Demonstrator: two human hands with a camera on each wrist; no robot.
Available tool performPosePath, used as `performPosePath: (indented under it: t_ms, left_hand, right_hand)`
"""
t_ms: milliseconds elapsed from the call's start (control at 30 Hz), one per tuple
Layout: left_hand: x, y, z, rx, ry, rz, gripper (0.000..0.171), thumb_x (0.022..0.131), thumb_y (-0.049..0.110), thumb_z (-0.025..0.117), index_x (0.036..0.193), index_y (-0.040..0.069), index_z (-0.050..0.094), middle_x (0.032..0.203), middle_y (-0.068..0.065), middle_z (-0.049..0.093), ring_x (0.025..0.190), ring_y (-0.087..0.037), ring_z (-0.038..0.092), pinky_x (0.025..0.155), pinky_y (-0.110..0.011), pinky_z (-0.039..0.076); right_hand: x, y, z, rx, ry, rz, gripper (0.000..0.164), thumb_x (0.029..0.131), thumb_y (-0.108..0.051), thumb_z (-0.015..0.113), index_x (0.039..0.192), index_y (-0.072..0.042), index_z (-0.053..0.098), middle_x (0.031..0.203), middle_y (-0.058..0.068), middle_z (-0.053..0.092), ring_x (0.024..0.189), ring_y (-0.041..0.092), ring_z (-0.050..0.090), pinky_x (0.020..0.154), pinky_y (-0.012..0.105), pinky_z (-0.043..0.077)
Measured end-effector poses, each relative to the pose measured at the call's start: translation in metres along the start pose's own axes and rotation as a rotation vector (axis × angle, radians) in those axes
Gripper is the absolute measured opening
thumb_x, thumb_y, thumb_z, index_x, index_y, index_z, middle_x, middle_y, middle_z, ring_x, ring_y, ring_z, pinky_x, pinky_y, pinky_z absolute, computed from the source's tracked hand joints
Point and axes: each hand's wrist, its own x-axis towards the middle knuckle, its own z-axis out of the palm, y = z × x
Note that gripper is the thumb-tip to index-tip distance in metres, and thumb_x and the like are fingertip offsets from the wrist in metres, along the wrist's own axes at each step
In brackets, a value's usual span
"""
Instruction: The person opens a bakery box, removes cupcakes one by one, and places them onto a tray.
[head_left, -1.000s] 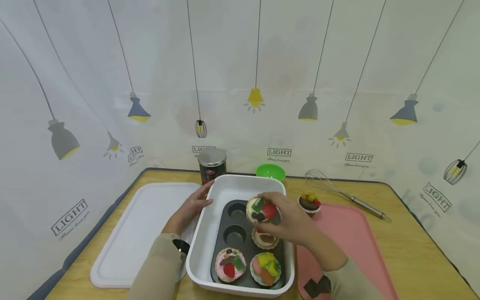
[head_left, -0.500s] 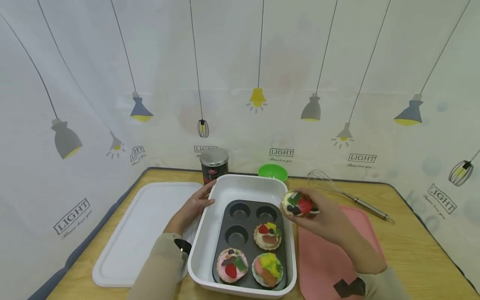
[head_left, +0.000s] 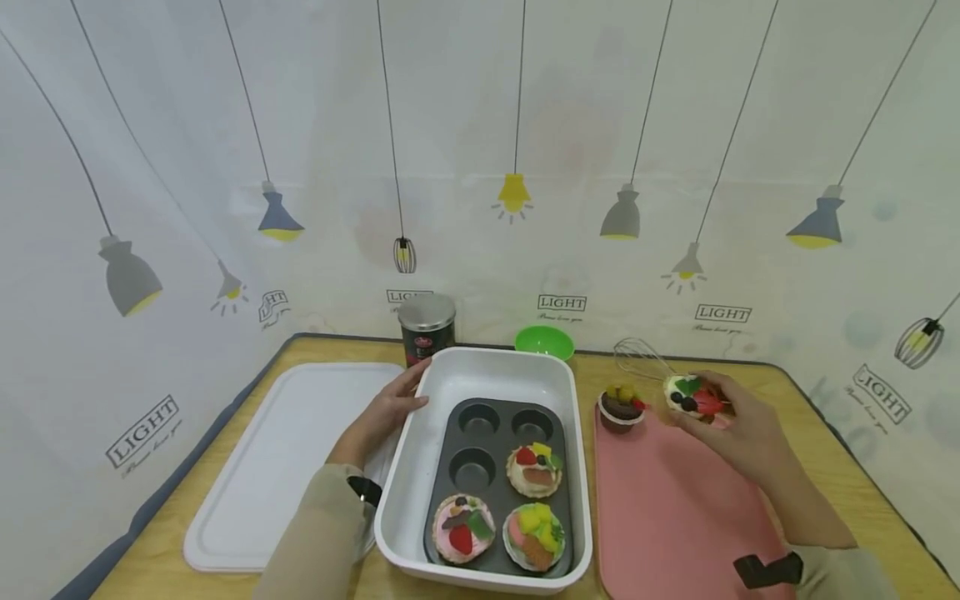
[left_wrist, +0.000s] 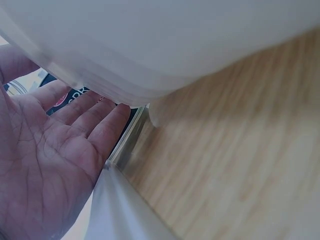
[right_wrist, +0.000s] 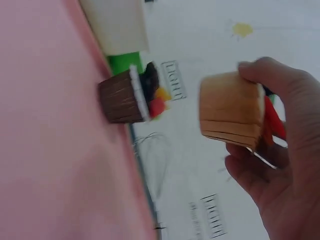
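My right hand (head_left: pixel 750 425) pinches a cupcake (head_left: pixel 682 396) above the far part of a pink tray (head_left: pixel 675 508). The cupcake has a tan base (right_wrist: pixel 230 107) and cream topped with a strawberry, dark berries and a green piece. Beside it on the tray stands a chocolate cupcake (head_left: pixel 620 407). My left hand (head_left: pixel 378 421) rests against the outer left side of a white bin (head_left: pixel 480 371), its fingers (left_wrist: pixel 107 132) nearly straight. Inside the bin lies a dark muffin pan (head_left: pixel 498 475); its cups hold a pink cupcake (head_left: pixel 462 529), a yellow-topped cupcake (head_left: pixel 535 537) and a cream cupcake (head_left: pixel 534 469).
A white board (head_left: pixel 277 467) lies left of the bin. Behind the bin stand a dark tin (head_left: pixel 427 329) with a silver lid and a green bowl (head_left: pixel 544 342). A whisk (head_left: pixel 637 357) lies at the back right, partly hidden by my right hand. A printed curtain hangs behind the table.
My right hand has carried the cupcake from above the muffin pan rightward over the bin's edge to above the pink tray. My left hand has stayed at the bin.
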Motion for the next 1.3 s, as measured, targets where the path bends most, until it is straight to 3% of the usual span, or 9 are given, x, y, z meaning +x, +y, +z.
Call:
performPosePath:
  t_ms: [133,267,367,800,1300]
  left_hand:
    - [-0.003,0.0,0.001,0.001,0.002,-0.008,0.071,0.098,0.012,0.052,0.162,0.02,0.022,0.166,-0.006,0.021,0.15,-0.032,0.022,0.115,-0.055,0.027]
    - [-0.003,-0.001,0.002,0.003,-0.002,0.006,0.072,0.098,0.012,0.052,0.162,0.018,0.02,0.166,-0.007,0.02,0.151,-0.033,0.021,0.115,-0.055,0.027]
    - [-0.001,-0.001,0.002,0.0,-0.005,0.011,0.073,0.097,0.013,0.054,0.162,0.019,0.021,0.166,-0.006,0.021,0.151,-0.032,0.02,0.115,-0.054,0.027]
    - [0.0,-0.002,0.002,0.009,-0.011,0.02,0.074,0.096,0.012,0.053,0.162,0.019,0.021,0.166,-0.008,0.021,0.151,-0.032,0.02,0.115,-0.055,0.026]
    - [-0.001,0.0,0.0,0.011,0.01,0.0,0.07,0.097,0.014,0.053,0.161,0.025,0.025,0.166,-0.002,0.023,0.151,-0.03,0.021,0.115,-0.056,0.026]
  right_hand:
    - [-0.005,0.027,0.012,0.051,0.002,0.192,0.073,0.091,-0.044,0.072,0.143,0.002,0.046,0.129,0.028,0.057,0.109,0.04,0.058,0.069,0.017,0.047]
    - [-0.01,0.049,0.027,0.086,-0.053,0.316,0.085,0.092,-0.052,0.067,0.148,0.006,0.037,0.138,0.033,0.049,0.119,0.046,0.052,0.084,0.042,0.052]
    - [-0.013,0.057,0.033,0.111,-0.064,0.352,0.089,0.091,-0.054,0.067,0.15,0.006,0.035,0.141,0.035,0.045,0.124,0.049,0.048,0.093,0.058,0.046]
    - [-0.014,0.057,0.038,0.108,-0.072,0.333,0.092,0.089,-0.055,0.07,0.151,0.004,0.034,0.143,0.034,0.045,0.122,0.048,0.051,0.092,0.06,0.047]
    - [-0.01,0.057,0.04,0.044,-0.059,0.26,0.082,0.089,-0.051,0.071,0.145,0.001,0.044,0.136,0.032,0.052,0.113,0.046,0.058,0.086,0.056,0.05]
